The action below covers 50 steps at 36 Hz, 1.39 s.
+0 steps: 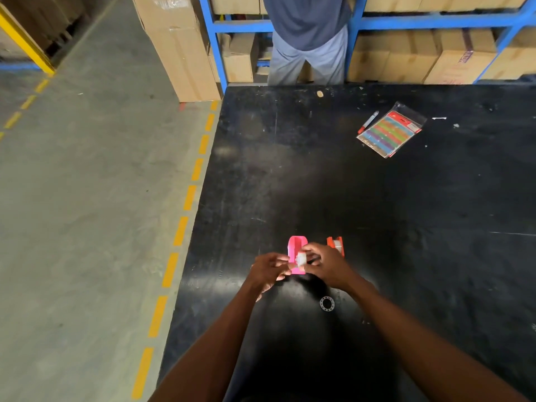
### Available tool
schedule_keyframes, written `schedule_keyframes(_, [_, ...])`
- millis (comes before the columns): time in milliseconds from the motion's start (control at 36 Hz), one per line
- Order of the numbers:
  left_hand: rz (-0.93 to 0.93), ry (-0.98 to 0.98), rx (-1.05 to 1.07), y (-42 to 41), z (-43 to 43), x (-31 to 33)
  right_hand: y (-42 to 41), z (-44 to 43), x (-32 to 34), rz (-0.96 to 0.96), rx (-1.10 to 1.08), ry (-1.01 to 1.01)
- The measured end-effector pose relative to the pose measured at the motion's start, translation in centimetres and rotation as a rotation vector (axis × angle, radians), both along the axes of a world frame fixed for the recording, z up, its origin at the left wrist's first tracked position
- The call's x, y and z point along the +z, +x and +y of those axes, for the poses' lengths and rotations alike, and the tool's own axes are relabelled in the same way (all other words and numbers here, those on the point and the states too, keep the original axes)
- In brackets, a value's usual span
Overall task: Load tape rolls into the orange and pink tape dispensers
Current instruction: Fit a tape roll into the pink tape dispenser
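Far left we see grey floor with a dashed yellow line running along the edge of the black table. Tall cardboard boxes stand at the table's far left corner, beside a blue rack.

On the table's near part, our left hand sits just left of the pink dispenser, fingers curled; its grip looks narrow, fingertips at the dispenser's left side and at the tape roll, but we cannot tell if it truly pinches anything. The pink dispenser stands on the table, open top toward us. A small white tape roll sits at the near end of the pink dispenser, between both hands; whether it is fully seated we cannot tell. Our right hand comes from the right, grip closed on the tape roll with thumb and fingers.

Just right of that and partly hidden behind the right hand, the orange dispenser stands with a pale roll already in it. Nearer to us a small clear ring lies flat on the table, apart from both dispensers.

Far right and back: a red-capped marker lies just beside a plastic packet of coloured strips. Behind the table another person stands in front of the rack with boxes.
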<state>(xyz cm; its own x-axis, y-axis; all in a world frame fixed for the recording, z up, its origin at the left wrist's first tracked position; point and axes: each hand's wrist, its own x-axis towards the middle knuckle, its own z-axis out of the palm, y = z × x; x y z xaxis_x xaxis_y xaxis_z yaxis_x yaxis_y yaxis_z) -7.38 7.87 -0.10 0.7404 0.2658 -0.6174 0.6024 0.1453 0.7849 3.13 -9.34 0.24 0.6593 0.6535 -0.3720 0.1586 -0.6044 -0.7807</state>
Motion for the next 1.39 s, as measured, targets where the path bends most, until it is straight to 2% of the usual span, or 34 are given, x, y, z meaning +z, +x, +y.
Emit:
schedule_keyframes(194, [0.007,0.313,-0.12,1.5,1.5,-1.5,2.5,1.6,-0.3,-0.108,0.057,-0.112])
schedule_keyframes(389, [-0.017,0.474,-0.332,4.0,1.3,-1.9,3.5,2.9,-1.4,-0.241,0.158,-0.273])
schedule_keyframes(611, [-0.039,0.491,-0.392,5.6,1.3,-5.1,4.0,3.2,-1.9,-0.255,0.192,-0.323])
schedule_keyframes(972, [-0.095,0.458,-0.385,6.2,1.7,-3.9,4.6,4.4,-1.3,-0.288,0.305,-0.384])
schedule_keyframes(1083, [-0.087,0.402,-0.337,6.5,1.8,-3.5,4.5,4.3,-1.1,-0.247,0.292,-0.339])
schedule_keyframes(1389, [-0.07,0.417,-0.302,6.6,1.2,-3.2,4.3,4.2,-0.9,-0.175,0.259,-0.341])
